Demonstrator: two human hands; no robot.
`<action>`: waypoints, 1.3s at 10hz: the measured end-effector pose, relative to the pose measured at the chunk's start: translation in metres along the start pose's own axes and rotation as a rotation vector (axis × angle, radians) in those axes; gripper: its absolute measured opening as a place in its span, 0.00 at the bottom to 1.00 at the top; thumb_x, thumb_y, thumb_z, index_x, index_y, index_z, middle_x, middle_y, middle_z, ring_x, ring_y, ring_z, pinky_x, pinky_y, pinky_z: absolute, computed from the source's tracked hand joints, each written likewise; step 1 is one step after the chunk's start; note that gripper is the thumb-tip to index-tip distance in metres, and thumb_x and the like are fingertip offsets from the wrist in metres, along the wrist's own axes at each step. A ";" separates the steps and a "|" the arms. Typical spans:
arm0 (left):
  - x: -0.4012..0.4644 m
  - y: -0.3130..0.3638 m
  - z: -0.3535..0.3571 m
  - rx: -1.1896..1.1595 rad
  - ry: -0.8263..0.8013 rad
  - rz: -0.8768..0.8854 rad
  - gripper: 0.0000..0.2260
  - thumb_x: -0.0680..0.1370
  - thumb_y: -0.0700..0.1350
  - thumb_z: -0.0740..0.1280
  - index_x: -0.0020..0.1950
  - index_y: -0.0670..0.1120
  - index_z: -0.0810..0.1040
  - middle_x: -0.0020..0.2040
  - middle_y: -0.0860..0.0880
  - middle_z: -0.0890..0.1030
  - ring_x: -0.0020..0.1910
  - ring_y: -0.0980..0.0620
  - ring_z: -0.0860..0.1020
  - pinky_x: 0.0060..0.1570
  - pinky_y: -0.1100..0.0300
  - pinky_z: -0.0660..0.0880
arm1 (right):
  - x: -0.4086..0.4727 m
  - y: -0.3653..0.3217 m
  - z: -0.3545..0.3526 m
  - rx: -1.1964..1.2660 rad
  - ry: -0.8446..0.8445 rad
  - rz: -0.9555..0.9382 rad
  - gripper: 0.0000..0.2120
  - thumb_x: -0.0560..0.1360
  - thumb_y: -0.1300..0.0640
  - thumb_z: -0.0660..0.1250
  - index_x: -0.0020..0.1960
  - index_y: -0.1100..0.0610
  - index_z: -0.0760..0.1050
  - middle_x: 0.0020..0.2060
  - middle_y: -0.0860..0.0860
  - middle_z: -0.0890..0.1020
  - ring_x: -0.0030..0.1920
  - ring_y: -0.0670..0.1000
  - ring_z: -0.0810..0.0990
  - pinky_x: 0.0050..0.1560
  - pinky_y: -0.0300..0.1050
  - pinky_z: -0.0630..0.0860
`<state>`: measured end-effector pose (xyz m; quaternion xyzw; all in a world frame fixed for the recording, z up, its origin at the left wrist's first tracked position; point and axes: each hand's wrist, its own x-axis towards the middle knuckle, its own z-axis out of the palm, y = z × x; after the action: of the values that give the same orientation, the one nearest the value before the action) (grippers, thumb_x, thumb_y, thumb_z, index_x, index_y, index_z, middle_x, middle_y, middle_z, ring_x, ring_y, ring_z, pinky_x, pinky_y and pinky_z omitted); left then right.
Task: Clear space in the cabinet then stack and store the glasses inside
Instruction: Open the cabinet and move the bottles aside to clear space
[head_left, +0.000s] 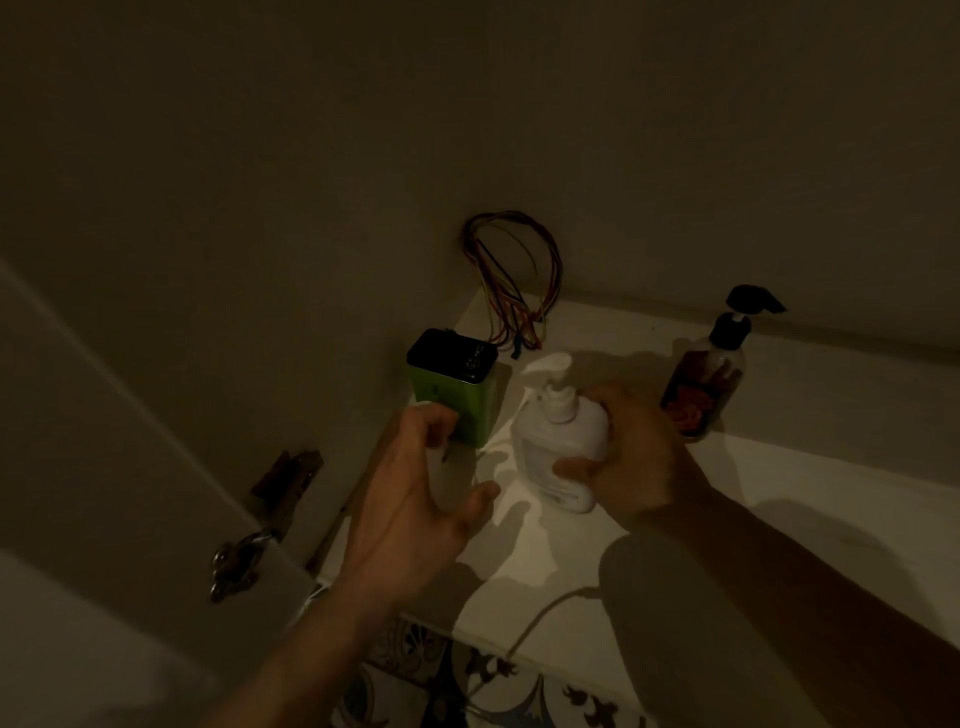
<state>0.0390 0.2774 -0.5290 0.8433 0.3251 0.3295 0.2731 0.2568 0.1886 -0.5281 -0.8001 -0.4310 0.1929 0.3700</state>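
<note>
Left hand (415, 499), fingers spread and curved, hovers beside green tin (457, 395), apparently empty in the dim light. Right hand (623, 457) grips white pump bottle (558, 447) on cabinet shelf (727, 519); clear pump bottle (706, 389) at two o'clock.

The white cabinet shelf (779, 499) in front of me is dim, with a brighter patch near its middle. On it stand a green tin with a black lid (456, 391) at the back left, a white pump bottle (558, 441) just right of the tin, and a clear pump bottle with a black top (709, 379) farther right, near the back wall. A bundle of coloured wires (511, 291) hangs down into the back corner behind the tin, its ends reaching the shelf.
</note>
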 end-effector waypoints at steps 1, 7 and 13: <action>0.007 0.002 -0.015 0.011 -0.151 -0.026 0.38 0.65 0.53 0.81 0.70 0.56 0.65 0.63 0.59 0.70 0.62 0.64 0.69 0.56 0.75 0.65 | -0.013 -0.023 0.010 0.066 -0.085 -0.013 0.34 0.62 0.55 0.83 0.64 0.49 0.73 0.61 0.53 0.77 0.61 0.58 0.78 0.61 0.62 0.77; 0.058 -0.025 -0.058 0.083 -0.613 -0.079 0.33 0.67 0.38 0.80 0.69 0.45 0.72 0.66 0.52 0.72 0.66 0.55 0.69 0.63 0.73 0.64 | -0.038 -0.082 0.066 0.080 -0.112 -0.025 0.37 0.66 0.53 0.82 0.71 0.50 0.70 0.64 0.47 0.75 0.63 0.50 0.76 0.60 0.36 0.74; 0.041 0.011 -0.043 0.137 -0.255 -0.276 0.33 0.65 0.32 0.80 0.67 0.36 0.73 0.61 0.37 0.78 0.59 0.36 0.77 0.55 0.47 0.75 | -0.002 0.073 -0.087 0.018 0.666 0.417 0.34 0.68 0.53 0.81 0.65 0.60 0.68 0.63 0.61 0.77 0.60 0.62 0.79 0.54 0.52 0.77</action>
<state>0.0348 0.3111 -0.4784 0.8423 0.4218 0.1567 0.2966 0.3501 0.1239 -0.5272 -0.8861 -0.1139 -0.0024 0.4492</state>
